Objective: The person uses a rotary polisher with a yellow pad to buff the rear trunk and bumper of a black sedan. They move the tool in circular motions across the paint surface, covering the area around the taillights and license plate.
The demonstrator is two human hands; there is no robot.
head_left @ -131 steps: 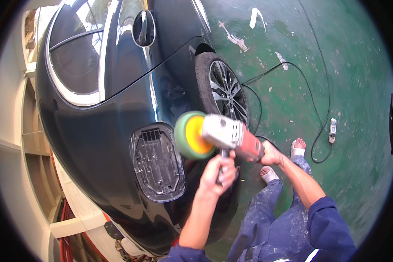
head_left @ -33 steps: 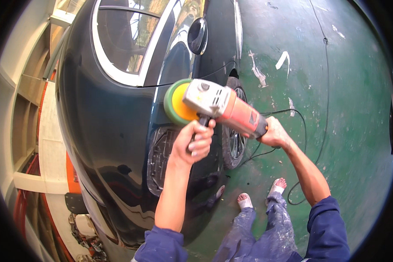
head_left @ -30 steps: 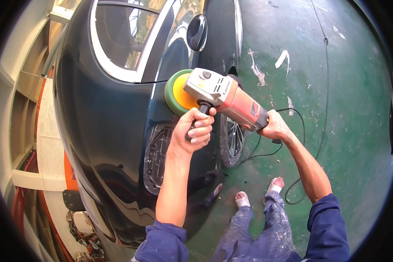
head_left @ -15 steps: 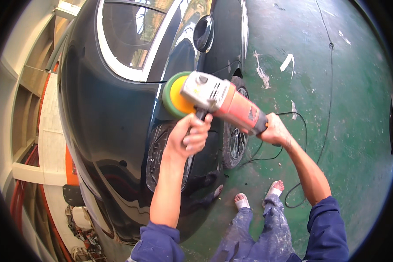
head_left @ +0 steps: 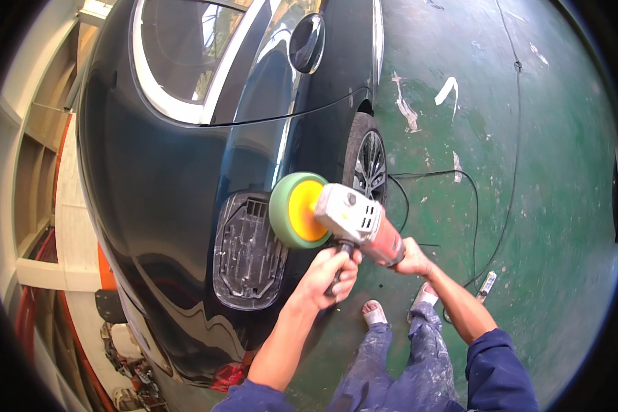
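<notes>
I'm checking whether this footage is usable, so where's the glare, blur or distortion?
Head view: bright reflections streak the dark car; head view: the power tool looks slightly blurred; head view: the pale frame bows near the picture's left rim.

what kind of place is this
Probably a car body workshop: a polisher with a round green pad held at a dark car, and a cable lying across the marked green floor.

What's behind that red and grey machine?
Behind the polisher, you can see the dark car, its wheel and green floor. Whatever lies right behind its pad and body is covered, so I can't tell.
</notes>
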